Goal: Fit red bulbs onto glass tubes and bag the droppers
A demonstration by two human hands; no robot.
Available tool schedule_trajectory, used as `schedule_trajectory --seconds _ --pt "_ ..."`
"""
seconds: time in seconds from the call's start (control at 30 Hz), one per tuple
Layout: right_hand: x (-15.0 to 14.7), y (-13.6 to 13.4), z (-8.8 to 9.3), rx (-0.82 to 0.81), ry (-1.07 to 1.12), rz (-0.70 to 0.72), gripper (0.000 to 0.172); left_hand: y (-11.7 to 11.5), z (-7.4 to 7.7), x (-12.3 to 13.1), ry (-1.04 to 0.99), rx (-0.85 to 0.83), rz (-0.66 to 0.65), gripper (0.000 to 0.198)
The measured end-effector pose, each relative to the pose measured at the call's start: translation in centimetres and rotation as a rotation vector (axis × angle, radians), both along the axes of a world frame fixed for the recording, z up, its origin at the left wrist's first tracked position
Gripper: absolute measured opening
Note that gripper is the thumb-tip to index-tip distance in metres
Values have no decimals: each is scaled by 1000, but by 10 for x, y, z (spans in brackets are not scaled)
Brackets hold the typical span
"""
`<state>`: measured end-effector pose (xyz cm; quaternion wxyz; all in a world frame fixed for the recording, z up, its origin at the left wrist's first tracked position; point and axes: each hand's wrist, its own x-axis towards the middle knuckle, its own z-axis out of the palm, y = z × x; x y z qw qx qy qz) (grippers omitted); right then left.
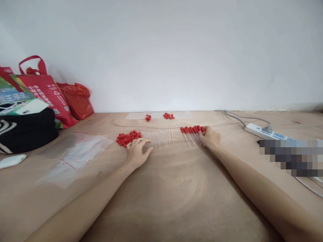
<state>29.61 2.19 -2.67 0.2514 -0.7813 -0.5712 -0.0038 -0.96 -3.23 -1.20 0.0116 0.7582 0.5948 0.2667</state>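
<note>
My left hand (138, 152) rests low over the table with fingers apart and curved, holding nothing that I can see. Its fingertips lie between a pile of red rubber bulbs (126, 138) and a row of thin clear glass tubes (161, 137). Farther right, several droppers (188, 131), clear tubes with red bulbs on top, lie side by side. My right hand (210, 136) is closed at the right end of this row, its fingers pinching a dropper whose red bulb shows beside them. The hand partly hides that dropper.
Small groups of red bulbs (168, 116) lie on clear plastic near the wall. Clear zip bags (75, 154) are at left, before a black striped bag (27, 129), a white device (12, 161) and red bags (47, 97). A power strip (267, 131) with cables lies right, beside a pixelated patch.
</note>
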Motion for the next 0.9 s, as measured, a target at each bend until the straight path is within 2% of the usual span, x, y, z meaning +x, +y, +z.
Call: schedule_trajectory --seconds 0.17,0.27,0.37,0.47,0.63,0.9 --pt "-10 -4 5 78 -81 90 28 3 1 -4 12 62 144 17" --pt "-29 -10 10 102 -118 269 24 7 2 -8 20 107 269 16" --pt "-54 -13 14 22 -78 418 22 12 3 -15 64 134 365 17" --pt "-80 -9 17 -33 -59 383 22 16 4 -24 137 174 420 19" --pt "-111 6 23 -115 -108 271 27 20 3 -33 209 201 401 19" --pt "-122 14 25 -228 -109 228 25 28 1 -33 213 212 423 23"
